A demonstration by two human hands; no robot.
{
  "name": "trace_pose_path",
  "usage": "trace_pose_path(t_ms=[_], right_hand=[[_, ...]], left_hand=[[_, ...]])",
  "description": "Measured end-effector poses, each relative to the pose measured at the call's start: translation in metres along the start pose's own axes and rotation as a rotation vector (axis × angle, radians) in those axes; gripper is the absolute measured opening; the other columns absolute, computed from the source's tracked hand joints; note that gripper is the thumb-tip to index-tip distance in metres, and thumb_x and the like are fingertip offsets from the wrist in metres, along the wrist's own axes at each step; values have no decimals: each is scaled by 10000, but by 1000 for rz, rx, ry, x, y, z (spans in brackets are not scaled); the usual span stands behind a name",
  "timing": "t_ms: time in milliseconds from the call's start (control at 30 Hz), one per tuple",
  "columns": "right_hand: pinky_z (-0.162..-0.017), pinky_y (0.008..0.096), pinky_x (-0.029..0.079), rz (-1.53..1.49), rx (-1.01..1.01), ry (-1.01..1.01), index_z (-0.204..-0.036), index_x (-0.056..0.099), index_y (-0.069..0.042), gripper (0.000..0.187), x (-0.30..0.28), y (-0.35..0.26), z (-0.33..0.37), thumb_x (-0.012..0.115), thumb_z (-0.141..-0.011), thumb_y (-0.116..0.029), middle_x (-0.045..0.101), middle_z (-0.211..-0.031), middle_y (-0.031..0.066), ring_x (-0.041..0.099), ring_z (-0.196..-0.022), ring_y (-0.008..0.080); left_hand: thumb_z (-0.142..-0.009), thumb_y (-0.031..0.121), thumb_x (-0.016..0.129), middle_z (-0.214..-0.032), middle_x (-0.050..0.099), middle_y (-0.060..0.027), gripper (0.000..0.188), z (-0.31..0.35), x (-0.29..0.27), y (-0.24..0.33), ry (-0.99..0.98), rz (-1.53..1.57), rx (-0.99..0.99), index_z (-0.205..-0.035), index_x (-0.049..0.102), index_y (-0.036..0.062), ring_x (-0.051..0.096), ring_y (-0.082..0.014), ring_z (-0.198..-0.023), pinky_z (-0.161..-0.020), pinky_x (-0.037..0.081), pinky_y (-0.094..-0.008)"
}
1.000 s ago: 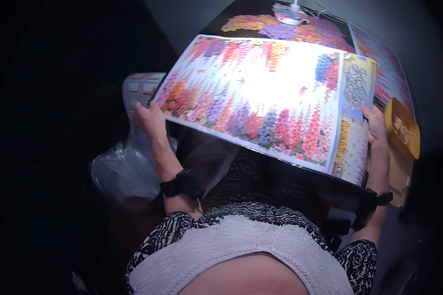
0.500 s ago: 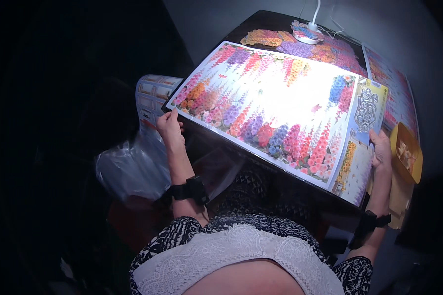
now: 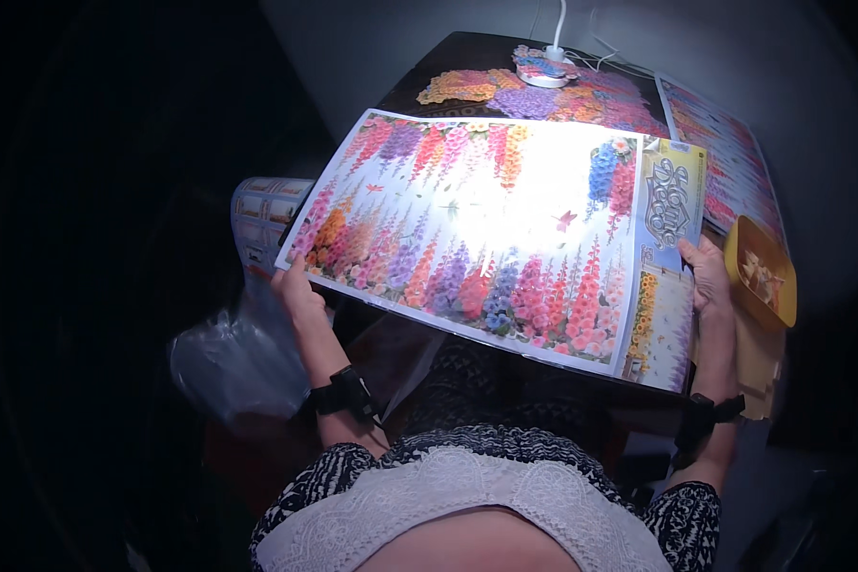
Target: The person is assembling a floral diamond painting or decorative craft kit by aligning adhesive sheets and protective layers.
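Note:
A wide sticker sheet [image 3: 429, 224] printed with colourful hanging and standing flowers spans the space before me, tilted, its right end carrying a printed label strip. My left hand [image 3: 300, 294] pinches its near left corner, thumb on top. At the right edge my right hand [image 3: 709, 276] grips the label end, with the thumb over the print and the other fingers mostly hidden beneath. Bright lamp glare washes out the sheet's middle. Both wrists wear black straps.
Behind the sheet, cut-out flower pieces [image 3: 534, 101] lie on a dark table [image 3: 448, 59] around a white lamp base [image 3: 545, 80]. A yellow bowl [image 3: 780, 303] of paper scraps stands to the right, near another flower sheet [image 3: 725, 143]. Clear plastic [image 3: 234, 367] and a curled printed sheet [image 3: 262, 210] are at left.
Both hands have shifted left in the view with the sheet, which now lies more level, its left end lower. The table and lamp also appear shifted left and down.

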State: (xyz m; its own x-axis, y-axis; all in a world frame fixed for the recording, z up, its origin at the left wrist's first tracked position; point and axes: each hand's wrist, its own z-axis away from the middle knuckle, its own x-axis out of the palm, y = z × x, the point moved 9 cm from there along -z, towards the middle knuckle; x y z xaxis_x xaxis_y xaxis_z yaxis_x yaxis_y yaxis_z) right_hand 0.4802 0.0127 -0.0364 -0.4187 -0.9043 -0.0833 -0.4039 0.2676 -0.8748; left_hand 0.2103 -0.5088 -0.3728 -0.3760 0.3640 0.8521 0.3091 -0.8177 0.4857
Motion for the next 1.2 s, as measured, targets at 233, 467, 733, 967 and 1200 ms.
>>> trace_pose_path(t_ms=[233, 467, 733, 967, 1200], right_hand=[[-704, 286, 538, -23, -13, 42, -1092, 599, 22, 185, -7, -17, -2, 535, -921, -9, 675, -954, 87, 639, -766, 137], [-686, 285, 528, -94, -13, -10, -1054, 626, 0, 153, 8, 3, 2, 552, -924, -33, 678, -929, 71, 628, -744, 131], [-685, 289, 521, -62, 18, 88, -1003, 641, -8, 119, 10, -26, -29, 604, -904, -63, 664, -877, 46, 611, -719, 130], [-670, 303, 540, -104, 68, 38, -1017, 637, -1, 137, 23, -11, -31, 561, -928, -74, 675, -901, 71, 634, -713, 146], [-736, 311, 546, -140, 77, 81, -1094, 619, -1, 189, -15, -3, -8, 562, -920, -48, 679, -975, 90, 648, -794, 155]], left_hand=[[-835, 111, 668, -1086, 622, -198, 368, 16, 16, 28, 37, -148, 73, -1096, 569, -128, 622, -278, -992, -845, 505, -386], [-833, 196, 655, -983, 631, -227, 310, 73, 59, 142, 253, -1061, 988, -1012, 628, -56, 613, -348, -967, -845, 498, -427], [-886, 118, 592, -897, 673, -176, 168, 95, 228, 147, -407, -890, 879, -918, 676, -24, 638, -314, -881, -802, 487, -398], [-890, 125, 593, -855, 692, -177, 196, 117, 261, 102, -761, -836, 849, -953, 677, -40, 673, -279, -793, -745, 502, -327], [-860, 135, 657, -597, 601, -44, 204, 180, 216, 70, -1120, -996, 442, -851, 683, -67, 540, -78, -555, -518, 418, -283]])
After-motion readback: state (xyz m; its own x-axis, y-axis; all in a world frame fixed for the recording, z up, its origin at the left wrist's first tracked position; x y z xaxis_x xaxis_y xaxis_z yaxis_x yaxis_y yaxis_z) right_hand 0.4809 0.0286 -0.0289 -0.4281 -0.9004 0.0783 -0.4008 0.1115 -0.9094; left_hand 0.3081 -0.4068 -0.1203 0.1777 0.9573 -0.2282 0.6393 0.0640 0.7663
